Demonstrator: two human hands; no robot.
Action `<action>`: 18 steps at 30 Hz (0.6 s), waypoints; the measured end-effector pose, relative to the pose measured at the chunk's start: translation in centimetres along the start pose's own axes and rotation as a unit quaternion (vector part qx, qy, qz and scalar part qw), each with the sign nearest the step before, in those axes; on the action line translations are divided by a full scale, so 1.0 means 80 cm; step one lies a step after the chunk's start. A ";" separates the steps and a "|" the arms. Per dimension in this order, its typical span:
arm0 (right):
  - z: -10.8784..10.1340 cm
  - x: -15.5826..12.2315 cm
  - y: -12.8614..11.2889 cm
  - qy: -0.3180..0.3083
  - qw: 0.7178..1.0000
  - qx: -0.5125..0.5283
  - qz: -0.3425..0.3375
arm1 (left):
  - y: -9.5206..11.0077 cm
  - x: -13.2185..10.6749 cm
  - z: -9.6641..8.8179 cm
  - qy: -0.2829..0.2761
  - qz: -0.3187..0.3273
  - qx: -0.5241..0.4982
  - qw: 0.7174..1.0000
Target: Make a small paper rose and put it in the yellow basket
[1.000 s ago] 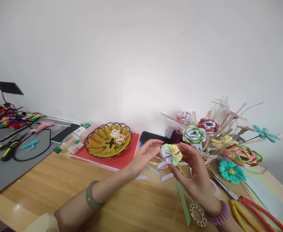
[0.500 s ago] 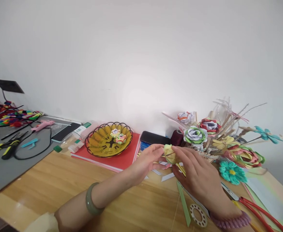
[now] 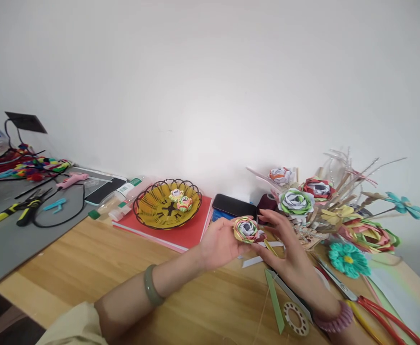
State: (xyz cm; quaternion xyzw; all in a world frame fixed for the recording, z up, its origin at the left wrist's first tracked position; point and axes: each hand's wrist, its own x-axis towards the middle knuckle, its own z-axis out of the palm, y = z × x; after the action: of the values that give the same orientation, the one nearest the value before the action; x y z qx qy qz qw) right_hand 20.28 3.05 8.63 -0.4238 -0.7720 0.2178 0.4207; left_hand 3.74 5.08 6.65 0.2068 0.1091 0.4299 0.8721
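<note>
Multicoloured folded paper: one flower (image 3: 245, 229), petals edged red, yellow and green about a pale centre, face toward the viewer, held above the table (image 3: 123, 254) between the two hands. Left hand (image 3: 220, 243), palm up, fingers closed on the flower; grey-green bangle (image 3: 153, 286) at the wrist. Right hand (image 3: 291, 256), thumb and fingers spread apart, thumb tip close by the flower's lower edge, contact not certain; purple coiled band (image 3: 335, 318) at the wrist.

Beneath and near: pale paper strip (image 3: 253, 261); green strip (image 3: 275, 302), lying flat; ring with holes (image 3: 296, 318), beside it; dark phone (image 3: 234, 206), behind the hands.

Right side: red-handled scissors (image 3: 346, 291); teal flower (image 3: 349, 259) with yellow centre; white-and-green paper rose (image 3: 296, 201), among other blooms.

Left side: yellow woven basket (image 3: 152, 206), two small paper flowers (image 3: 184, 203) inside, on red sheets (image 3: 192, 234); further off, yellow-and-black pliers (image 3: 30, 213) on a grey mat (image 3: 1, 258).
</note>
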 end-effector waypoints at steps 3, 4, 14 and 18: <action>0.010 0.001 0.015 -0.046 0.983 0.152 0.094 | 0.001 0.002 -0.004 0.015 -0.004 0.018 1.000; 0.013 0.001 0.021 -0.054 0.970 0.202 0.127 | 0.002 0.003 -0.007 0.022 -0.004 0.024 0.999; 0.025 -0.002 0.029 -0.061 0.924 0.289 0.244 | -0.001 0.007 -0.024 0.030 -0.006 0.082 0.996; 0.029 0.000 0.022 -0.045 0.926 0.285 0.244 | -0.003 0.007 -0.024 0.034 -0.011 0.113 0.993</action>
State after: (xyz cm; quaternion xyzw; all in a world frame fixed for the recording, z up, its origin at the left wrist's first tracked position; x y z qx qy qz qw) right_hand 19.17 4.06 6.14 -0.4509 -0.5680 0.5436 0.4226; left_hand 3.55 5.87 4.83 0.2874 0.1892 0.4117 0.8439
